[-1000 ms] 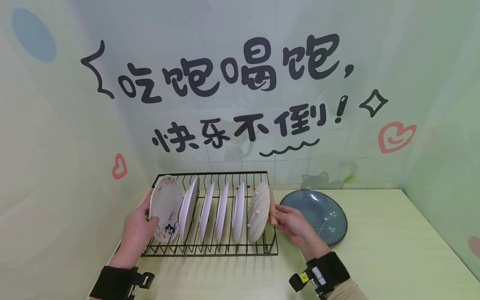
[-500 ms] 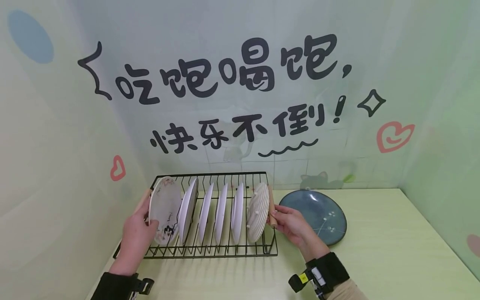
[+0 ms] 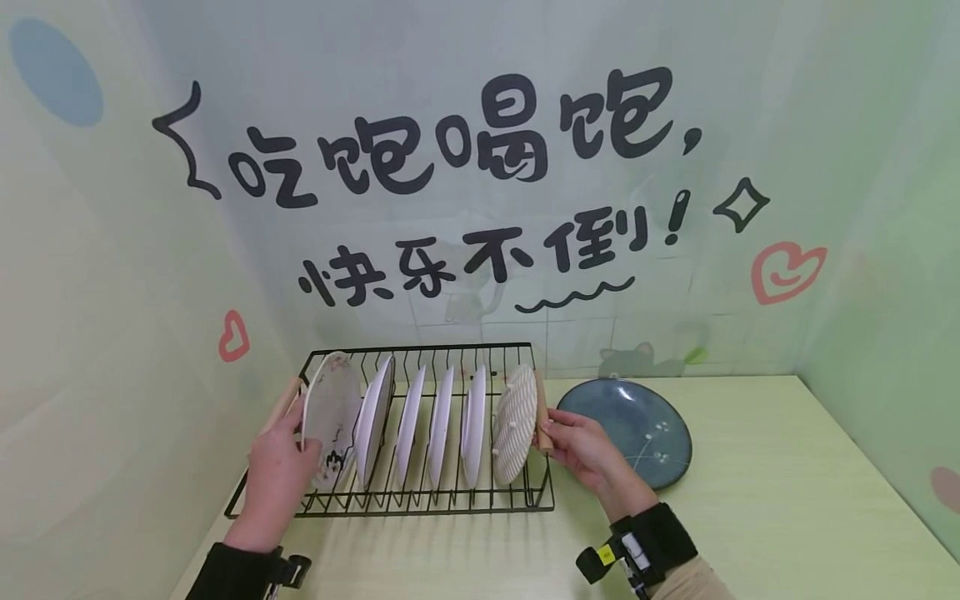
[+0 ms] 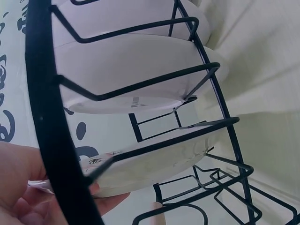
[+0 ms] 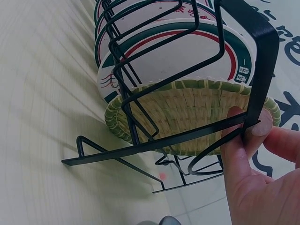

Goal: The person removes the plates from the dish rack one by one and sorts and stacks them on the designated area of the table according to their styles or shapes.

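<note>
Floral plate (image 3: 333,417) has turned slightly more edge-on, pinched in my left grip (image 3: 279,467); my right grip (image 3: 590,450) holds the wooden handle (image 3: 543,404).

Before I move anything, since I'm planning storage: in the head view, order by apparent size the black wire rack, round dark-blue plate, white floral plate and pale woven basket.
1. Black wire rack
2. Round dark-blue plate
3. White floral plate, partly covered
4. Pale woven basket, only somewhat smaller

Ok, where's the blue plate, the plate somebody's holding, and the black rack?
Blue plate (image 3: 626,430): head view, middle of its upper face.
Held plate (image 3: 335,412): head view, middle of its pale face.
Black rack (image 4: 44,93): left wrist view, thick rail on the picture's left.
</note>
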`<action>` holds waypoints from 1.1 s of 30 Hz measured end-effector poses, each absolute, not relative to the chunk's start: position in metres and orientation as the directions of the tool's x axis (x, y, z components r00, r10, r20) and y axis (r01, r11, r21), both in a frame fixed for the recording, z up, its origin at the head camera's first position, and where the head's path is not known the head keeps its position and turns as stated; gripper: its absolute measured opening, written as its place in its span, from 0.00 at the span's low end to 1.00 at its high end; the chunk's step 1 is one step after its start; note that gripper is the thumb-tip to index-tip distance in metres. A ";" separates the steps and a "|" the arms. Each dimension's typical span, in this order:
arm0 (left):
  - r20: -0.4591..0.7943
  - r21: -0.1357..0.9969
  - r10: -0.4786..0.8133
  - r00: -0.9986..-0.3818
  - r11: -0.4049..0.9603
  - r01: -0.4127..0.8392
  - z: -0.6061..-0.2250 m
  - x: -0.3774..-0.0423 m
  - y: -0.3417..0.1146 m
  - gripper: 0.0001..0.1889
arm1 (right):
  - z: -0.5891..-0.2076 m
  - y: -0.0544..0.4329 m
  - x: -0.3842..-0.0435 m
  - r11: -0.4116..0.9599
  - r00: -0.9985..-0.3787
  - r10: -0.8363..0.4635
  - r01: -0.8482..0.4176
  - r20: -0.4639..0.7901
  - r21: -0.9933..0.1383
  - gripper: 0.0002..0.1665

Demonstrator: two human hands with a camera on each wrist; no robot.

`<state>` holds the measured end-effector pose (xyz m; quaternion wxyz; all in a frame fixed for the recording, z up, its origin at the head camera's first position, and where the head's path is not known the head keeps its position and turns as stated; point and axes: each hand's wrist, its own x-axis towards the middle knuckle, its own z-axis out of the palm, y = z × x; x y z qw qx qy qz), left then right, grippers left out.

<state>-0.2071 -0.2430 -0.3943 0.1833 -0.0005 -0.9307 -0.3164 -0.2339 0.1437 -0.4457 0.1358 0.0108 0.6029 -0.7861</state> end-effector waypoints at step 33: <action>0.454 0.793 -0.408 -0.792 0.591 0.150 -0.387 -0.198 -0.258 0.34 | -0.446 0.142 -0.233 -0.236 -0.967 -0.164 0.229 -0.194 -0.944 0.31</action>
